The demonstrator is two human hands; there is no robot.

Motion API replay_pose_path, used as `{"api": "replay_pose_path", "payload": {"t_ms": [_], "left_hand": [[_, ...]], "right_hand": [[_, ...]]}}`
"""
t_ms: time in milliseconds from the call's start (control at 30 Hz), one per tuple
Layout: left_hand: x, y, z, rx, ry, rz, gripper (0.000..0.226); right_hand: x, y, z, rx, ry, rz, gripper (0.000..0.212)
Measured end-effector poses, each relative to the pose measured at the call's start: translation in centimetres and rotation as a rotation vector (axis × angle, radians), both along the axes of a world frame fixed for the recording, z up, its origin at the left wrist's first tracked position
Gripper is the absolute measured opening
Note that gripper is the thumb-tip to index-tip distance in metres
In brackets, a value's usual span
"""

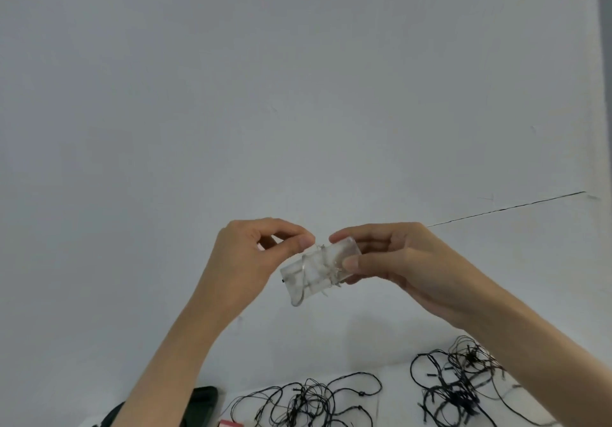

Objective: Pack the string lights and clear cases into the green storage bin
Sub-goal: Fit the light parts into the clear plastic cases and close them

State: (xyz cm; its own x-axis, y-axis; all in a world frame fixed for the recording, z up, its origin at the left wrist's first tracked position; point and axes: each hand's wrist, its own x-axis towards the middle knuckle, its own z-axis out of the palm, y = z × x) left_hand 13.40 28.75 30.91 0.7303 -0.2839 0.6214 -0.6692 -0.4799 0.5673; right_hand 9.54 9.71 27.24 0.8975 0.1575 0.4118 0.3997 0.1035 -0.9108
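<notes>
Both hands [245, 257] raised, seemingly pinching case [314, 272].

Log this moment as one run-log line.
right hand: holds clear case | left hand: pinches wire wound on it | black string lights: two tangles on table | green bin: not in view

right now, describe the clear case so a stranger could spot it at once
Against the white wall, look where the two hands meet. The clear case sits between them, its right end gripped by the right hand while the left hand pinches the pale wire wound round it. Unlike the black string lights tangled below, it is a see-through block.
</notes>
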Motion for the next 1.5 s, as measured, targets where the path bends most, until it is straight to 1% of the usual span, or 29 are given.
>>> {"api": "replay_pose_path", "payload": {"t_ms": [67,100,167,200,267,300,400,500,567,633,667,700,767,800,833,867,933,1000,1033,1133,1167,1300,1400,1433,1500], "left_hand": [[0.1,0.0,-0.6,-0.145,0.215,-0.121,0.012],[0.1,-0.2,-1.2,-0.213,0.292,-0.152,0.018],[0.0,-0.8,-2.8,-0.367,0.421,-0.174,0.033],[-0.2,-1.3,-3.6,-0.448,0.482,-0.193,0.033],[-1.1,-2.0,-5.0,-0.568,0.564,-0.240,0.016],[-1.5,-2.2,-5.4,-0.607,0.586,-0.249,0.010],[-2.1,-2.1,-6.5,-0.644,0.600,-0.209,0.016],[-2.9,-1.7,-7.0,-0.562,0.619,-0.168,0.011],[-3.5,-1.1,-7.0,-0.460,0.613,-0.146,0.011],[-4.0,-0.5,-7.0,-0.295,0.541,-0.082,0.013],[-4.1,-0.2,-7.1,-0.185,0.460,-0.025,0.014],[-4.3,0.2,-7.0,-0.046,0.323,0.044,0.014],[-4.5,1.2,-6.3,0.317,-0.144,0.198,0.017],[-4.5,1.8,-5.8,0.433,-0.351,0.222,0.020],[-4.7,2.3,-5.3,0.516,-0.506,0.235,0.022],[-4.7,2.5,-4.8,0.570,-0.602,0.239,0.024],[-4.3,3.3,-3.8,0.631,-0.665,0.234,0.025],[-3.5,4.3,-2.9,0.592,-0.610,0.221,0.024],[-3.1,4.8,-2.6,0.523,-0.538,0.198,0.023],[-2.0,5.8,-2.9,0.230,-0.130,0.026,0.012],[-1.9,5.8,-3.2,0.146,-0.022,-0.021,0.012],[-1.9,6.1,-5.9,-0.179,0.283,-0.168,0.026],[-2.2,6.0,-8.2,-0.379,0.423,-0.152,0.034],[-2.5,5.8,-8.8,-0.432,0.444,-0.133,0.036],[-3.0,5.4,-9.7,-0.495,0.437,-0.075,0.036]], "right_hand": [[0.3,0.0,-0.3,0.190,0.064,0.170,0.030],[0.4,0.1,-0.6,0.279,0.088,0.222,0.030],[0.6,0.7,-1.0,0.435,0.129,0.258,0.034],[0.7,1.1,-1.2,0.502,0.144,0.247,0.038],[0.8,1.8,-1.6,0.590,0.151,0.191,0.042],[0.8,2.2,-1.7,0.608,0.145,0.156,0.040],[0.7,2.9,-2.5,0.601,0.120,0.018,0.033],[0.7,3.3,-2.8,0.537,0.060,-0.144,0.025],[0.6,3.4,-2.7,0.438,0.008,-0.251,0.026],[0.7,3.5,-2.7,0.297,-0.066,-0.376,0.027],[0.8,3.5,-2.8,0.214,-0.115,-0.442,0.028],[0.8,3.5,-2.9,0.128,-0.167,-0.499,0.029],[0.8,3.7,-3.1,-0.029,-0.253,-0.553,0.031],[0.8,3.8,-3.1,-0.112,-0.279,-0.552,0.033],[0.7,4.0,-3.2,-0.199,-0.293,-0.537,0.034],[0.6,4.1,-3.1,-0.279,-0.299,-0.506,0.035],[0.2,4.2,-3.0,-0.393,-0.296,-0.408,0.036],[-0.4,4.2,-2.8,-0.403,-0.261,-0.287,0.035],[-0.6,4.2,-2.8,-0.374,-0.227,-0.216,0.034],[-1.1,4.2,-2.9,-0.212,-0.119,-0.015,0.028],[-1.1,4.3,-3.1,-0.151,-0.088,0.035,0.028],[-0.7,6.0,-4.5,0.161,0.058,0.218,0.031],[-0.3,7.8,-5.7,0.406,0.158,0.275,0.043],[-0.2,8.5,-6.1,0.472,0.190,0.262,0.046],[-0.3,9.5,-6.7,0.568,0.244,0.206,0.043]]}}
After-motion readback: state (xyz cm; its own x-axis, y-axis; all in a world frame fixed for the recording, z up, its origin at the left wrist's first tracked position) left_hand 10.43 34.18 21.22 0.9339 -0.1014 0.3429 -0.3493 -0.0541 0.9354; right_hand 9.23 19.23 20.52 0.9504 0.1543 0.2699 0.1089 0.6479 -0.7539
